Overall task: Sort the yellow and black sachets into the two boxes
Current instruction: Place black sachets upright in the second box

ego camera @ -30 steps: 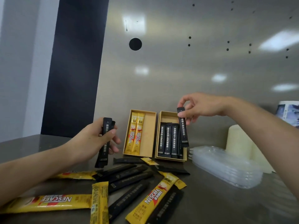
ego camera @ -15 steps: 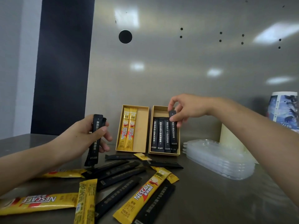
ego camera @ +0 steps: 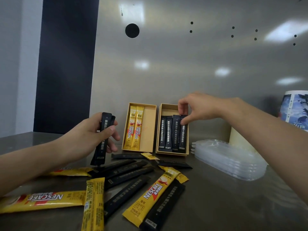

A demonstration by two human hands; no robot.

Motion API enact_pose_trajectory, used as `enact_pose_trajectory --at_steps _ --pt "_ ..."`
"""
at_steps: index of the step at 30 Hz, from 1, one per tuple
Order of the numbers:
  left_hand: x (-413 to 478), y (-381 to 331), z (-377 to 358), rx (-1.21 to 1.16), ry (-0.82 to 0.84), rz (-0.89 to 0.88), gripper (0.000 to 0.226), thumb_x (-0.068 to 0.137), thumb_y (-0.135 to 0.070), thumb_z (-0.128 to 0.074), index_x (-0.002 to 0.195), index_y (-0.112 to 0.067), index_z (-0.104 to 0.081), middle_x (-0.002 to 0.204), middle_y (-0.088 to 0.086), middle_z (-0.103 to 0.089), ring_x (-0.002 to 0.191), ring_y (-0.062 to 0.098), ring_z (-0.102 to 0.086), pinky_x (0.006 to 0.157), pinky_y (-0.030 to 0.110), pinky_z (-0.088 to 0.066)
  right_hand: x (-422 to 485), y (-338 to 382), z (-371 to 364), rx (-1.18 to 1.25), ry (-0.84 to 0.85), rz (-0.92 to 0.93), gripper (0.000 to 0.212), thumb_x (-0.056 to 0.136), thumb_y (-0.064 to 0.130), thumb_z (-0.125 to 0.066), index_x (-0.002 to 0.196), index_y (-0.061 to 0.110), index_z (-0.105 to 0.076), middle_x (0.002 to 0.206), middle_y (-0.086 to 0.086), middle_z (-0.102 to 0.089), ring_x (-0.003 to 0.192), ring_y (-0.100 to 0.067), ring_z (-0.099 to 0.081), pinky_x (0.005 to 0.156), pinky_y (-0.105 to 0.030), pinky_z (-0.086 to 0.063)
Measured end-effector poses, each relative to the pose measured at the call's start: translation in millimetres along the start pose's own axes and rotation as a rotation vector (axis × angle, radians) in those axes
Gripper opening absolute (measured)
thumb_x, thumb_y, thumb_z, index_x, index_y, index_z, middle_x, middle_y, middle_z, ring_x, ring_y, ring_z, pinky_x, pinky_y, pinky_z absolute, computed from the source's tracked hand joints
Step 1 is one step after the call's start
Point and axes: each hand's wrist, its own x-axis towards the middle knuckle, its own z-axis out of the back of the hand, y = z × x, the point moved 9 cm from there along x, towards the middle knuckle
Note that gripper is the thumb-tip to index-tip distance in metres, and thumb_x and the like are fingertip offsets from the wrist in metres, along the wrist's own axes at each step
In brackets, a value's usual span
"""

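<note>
Steel wall (ego camera: 183, 72), dark panel (ego camera: 66, 64), steel counter (ego camera: 225, 205)

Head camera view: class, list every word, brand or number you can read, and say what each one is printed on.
"NESCAFE": on both yellow sachets in the left box.
"NESCAFE": on the yellow sachet lying mid-table.
"NESCAFE", upside down: on the yellow sachet at the near left.
Black sachets: white print too small to read.
Printed container at far right: too blurred to read.
</note>
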Motion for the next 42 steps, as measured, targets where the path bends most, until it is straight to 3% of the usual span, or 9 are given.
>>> enact_pose_trajectory --at_steps 6,11,15,18,20,23,31,37,42 --pt "0.5 0.3 -0.8 -0.007 0.0 0.003 0.016 0.102 -0.02 -0.05 0.117 -0.023 -0.056 0.096 0.007 -0.074 0.076 0.025 -0.076 0.071 0.034 -0.062 -1.7 14.3 3.8 -0.109 -0.044 0.072 0.027 0.077 0.033 -0.085 0.093 0.016 -0.07 0.094 -0.001 -0.069 0.09 -0.019 -0.062 0.073 -0.029 -0.046" --pt "0.9 -0.1 -1.1 -0.004 0.004 -0.005 0.016 0.102 -0.02 -0.05 0.116 -0.023 -0.056 0.096 0.007 -0.074 0.076 0.025 -0.076 0.073 0.036 -0.062 -5.0 16.9 11.1 -0.047 -0.04 0.047 0.017 0.08 0.015 -0.071 0.096 0.021 -0.068 0.085 0.005 -0.066 0.082 -0.018 -0.063 0.062 -0.022 -0.043" --pt "1.7 0.0 -1.8 -0.006 0.012 -0.01 0.017 0.101 -0.021 -0.05 0.117 -0.023 -0.056 0.096 0.007 -0.074 0.077 0.026 -0.076 0.074 0.037 -0.062 -9.2 23.9 -1.8 0.108 0.221 -0.017 0.033 0.079 0.022 -0.075 0.109 0.021 -0.062 0.097 -0.006 -0.07 0.088 -0.027 -0.068 0.076 -0.042 -0.057" --pt "2.3 0.4 -1.6 -0.008 0.017 -0.017 0.017 0.101 -0.021 -0.05 0.117 -0.023 -0.056 0.095 0.005 -0.074 0.076 0.026 -0.076 0.074 0.037 -0.062 -8.7 29.6 -12.1 0.056 0.328 -0.052 0.027 0.086 0.016 -0.068 0.113 0.017 -0.062 0.105 -0.016 -0.072 0.063 -0.017 -0.061 0.046 -0.026 -0.05" --pt "2.5 0.2 -2.6 -0.011 0.022 -0.018 0.017 0.101 -0.022 -0.05 0.117 -0.023 -0.056 0.094 0.004 -0.074 0.076 0.026 -0.076 0.071 0.035 -0.062 -4.8 31.1 -10.9 0.023 0.284 -0.059 0.022 0.09 0.013 -0.063 0.112 0.015 -0.064 0.103 -0.013 -0.073 0.056 -0.011 -0.059 0.039 -0.02 -0.044" --pt "2.1 -0.5 -4.0 -0.024 0.025 -0.017 0.017 0.101 -0.023 -0.049 0.116 -0.023 -0.057 0.093 0.005 -0.074 0.076 0.027 -0.076 0.069 0.033 -0.062 -7.0 35.3 -8.4 0.048 0.296 -0.055 0.018 0.09 0.013 -0.067 0.108 0.015 -0.067 0.098 -0.008 -0.073 0.057 -0.008 -0.062 0.041 -0.019 -0.046" --pt "2.2 -1.9 -5.4 -0.041 0.047 -0.017 0.017 0.102 -0.021 -0.049 0.116 -0.021 -0.056 0.092 0.005 -0.074 0.076 0.028 -0.076 0.073 0.039 -0.064 -39.2 72.5 -53.4 -0.049 0.712 -0.062 0.037 0.082 -0.002 -0.075 0.112 0.015 -0.061 0.108 -0.011 -0.07 0.086 -0.02 -0.069 0.051 -0.022 -0.054" --pt "0.8 -5.4 -8.8 -0.033 0.075 -0.022 0.016 0.103 -0.022 -0.048 0.117 -0.021 -0.054 0.097 0.007 -0.073 0.076 0.025 -0.076 0.074 0.037 -0.064 -71.4 83.5 -56.9 -0.3 0.483 0.188 0.042 0.084 0.019 -0.073 0.119 0.031 -0.052 0.092 0.008 -0.058 0.084 -0.014 -0.057 0.068 -0.033 -0.052" --pt "0.0 -6.7 -10.1 -0.032 0.091 -0.016 0.016 0.103 -0.022 -0.048 0.117 -0.021 -0.054 0.097 0.007 -0.073 0.076 0.023 -0.076 0.071 0.032 -0.064 -89.6 82.4 -55.5 -0.218 0.269 0.326 0.035 0.09 0.03 -0.064 0.119 0.041 -0.048 0.094 0.013 -0.051 0.088 -0.005 -0.052 0.076 -0.028 -0.049"
